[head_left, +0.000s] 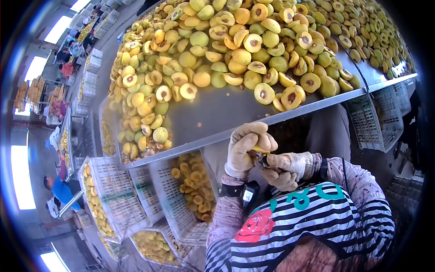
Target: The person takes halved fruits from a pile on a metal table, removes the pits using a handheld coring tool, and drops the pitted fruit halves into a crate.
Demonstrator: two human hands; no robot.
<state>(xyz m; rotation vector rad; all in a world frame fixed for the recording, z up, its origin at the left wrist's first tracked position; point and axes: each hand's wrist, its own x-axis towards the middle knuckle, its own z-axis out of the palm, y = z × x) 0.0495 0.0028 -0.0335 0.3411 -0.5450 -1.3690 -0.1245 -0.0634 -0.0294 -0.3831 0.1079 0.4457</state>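
My left hand [247, 147], in a pale work glove, is closed around a yellow peach piece [259, 148], mostly hidden by the fingers. My right hand [287, 168], also gloved, grips a small dark tool [261, 159] whose tip meets the fruit; its exact kind is hidden. Both hands are together just off the near edge of a metal table [204, 115]. Across that table lies a big heap of halved yellow-green peaches [235, 50], many with brown pits or pit hollows showing.
Below the table edge on the left, a white plastic crate [158, 177] holds peach halves [195, 181]. Another full crate [113, 195] stands beside it. At right is a white crate [371, 122]. Further left, a person in blue [63, 190] is among more crates and tables.
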